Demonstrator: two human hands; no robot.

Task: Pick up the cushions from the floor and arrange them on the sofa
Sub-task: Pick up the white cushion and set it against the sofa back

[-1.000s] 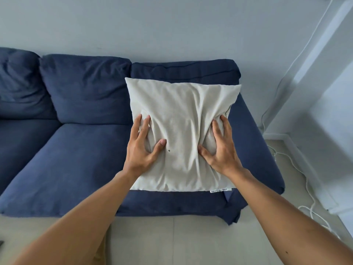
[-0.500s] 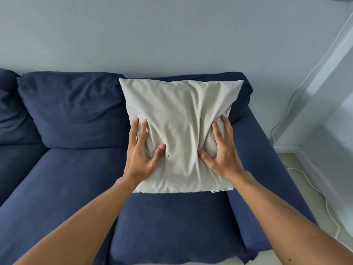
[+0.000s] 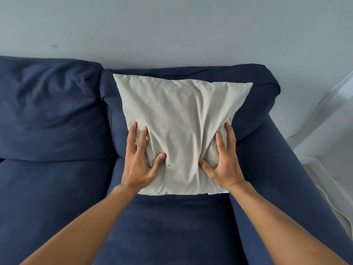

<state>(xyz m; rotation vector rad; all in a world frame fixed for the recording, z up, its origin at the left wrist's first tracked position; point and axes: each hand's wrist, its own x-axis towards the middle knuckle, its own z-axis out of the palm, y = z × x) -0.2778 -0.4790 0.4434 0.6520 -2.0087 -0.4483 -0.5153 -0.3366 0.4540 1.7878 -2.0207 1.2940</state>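
Observation:
A beige square cushion [image 3: 177, 119] leans upright against the right back cushion of the dark blue sofa [image 3: 57, 188]. Its lower edge sits on the right seat, with a small white label at the bottom right corner. My left hand [image 3: 140, 159] grips the cushion's lower left part, fingers bunching the fabric. My right hand [image 3: 222, 161] grips its lower right part the same way. The fabric is creased between both hands.
The sofa's right armrest [image 3: 282, 178] runs along the cushion's right side. A grey wall [image 3: 172, 31] rises behind the sofa. A white cable [image 3: 322, 196] lies on the pale floor at the right, beside a white wall corner [image 3: 334, 115].
I have moved closer to the sofa; the floor in front has left the view. The cushion has gone from in front of the sofa back onto the right seat, against the backrest. Both hands keep their grip.

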